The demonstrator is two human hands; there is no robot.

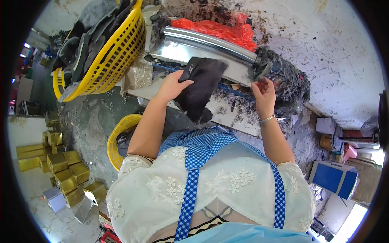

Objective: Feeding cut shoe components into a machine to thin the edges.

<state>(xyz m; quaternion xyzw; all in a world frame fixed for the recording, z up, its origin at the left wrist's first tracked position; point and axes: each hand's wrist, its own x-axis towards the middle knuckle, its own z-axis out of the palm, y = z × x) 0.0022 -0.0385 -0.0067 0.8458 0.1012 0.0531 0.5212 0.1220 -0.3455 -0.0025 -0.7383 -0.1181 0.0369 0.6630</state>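
My left hand (175,86) grips the left edge of a dark, fuzzy piece of material (204,83), thumb on top. This flat piece has a smooth black band with pale print along its upper left side, and it lies tilted over the machine's pale plate (239,121). Farther right, my right hand (265,94) has its fingers curled together near the plate's right end; what they hold, if anything, cannot be made out. Beyond both hands runs a shiny metal roller (210,43). Loose dark fluff (287,85) is heaped just past my right hand.
Red plastic sheeting (219,31) lies behind the roller, against a dirty wall. At the upper left stands a yellow basket (117,48) full of dark pieces. A smaller yellow basket (112,141) sits by my left forearm. Gold boxes (67,180) stand on the floor at left.
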